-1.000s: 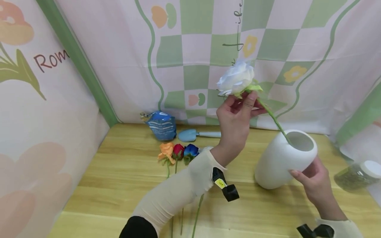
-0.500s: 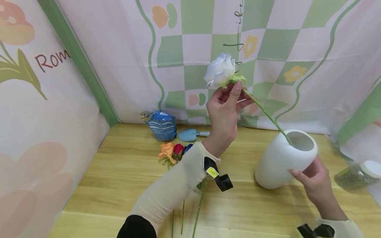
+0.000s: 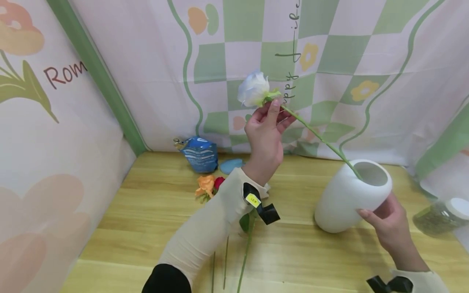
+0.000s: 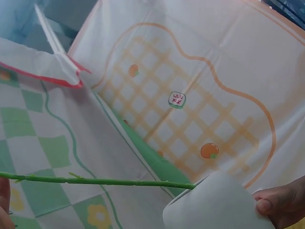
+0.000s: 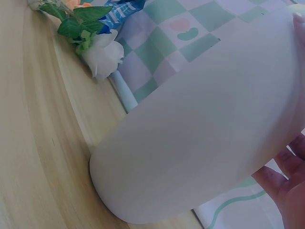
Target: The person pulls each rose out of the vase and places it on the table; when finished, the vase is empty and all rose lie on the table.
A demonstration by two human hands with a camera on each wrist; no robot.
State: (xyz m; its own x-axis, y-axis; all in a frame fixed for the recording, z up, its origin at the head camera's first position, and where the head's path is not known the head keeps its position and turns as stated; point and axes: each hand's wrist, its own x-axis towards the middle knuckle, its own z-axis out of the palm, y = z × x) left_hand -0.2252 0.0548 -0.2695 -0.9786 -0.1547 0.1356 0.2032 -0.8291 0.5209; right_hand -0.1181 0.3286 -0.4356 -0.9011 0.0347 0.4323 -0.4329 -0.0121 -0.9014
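Note:
My left hand pinches a pale white-blue artificial rose just under its bloom. From there the green stem slants down to the right, its lower end inside the mouth of a white vase. My right hand holds that vase from the right, thumb on the near side. The vase leans to the right with its base edge on the table. In the left wrist view the stem meets the vase's rim; how deep it reaches is hidden.
Left of the vase lie an orange rose, a partly covered red rose and a white rose. Behind them are a blue bag and a blue trowel. A lidded jar stands at the far right.
My left hand has moved left with the rose's bloom, so more stem shows and it lies flatter against the vase's rim. The right hand and vase have stayed in place.

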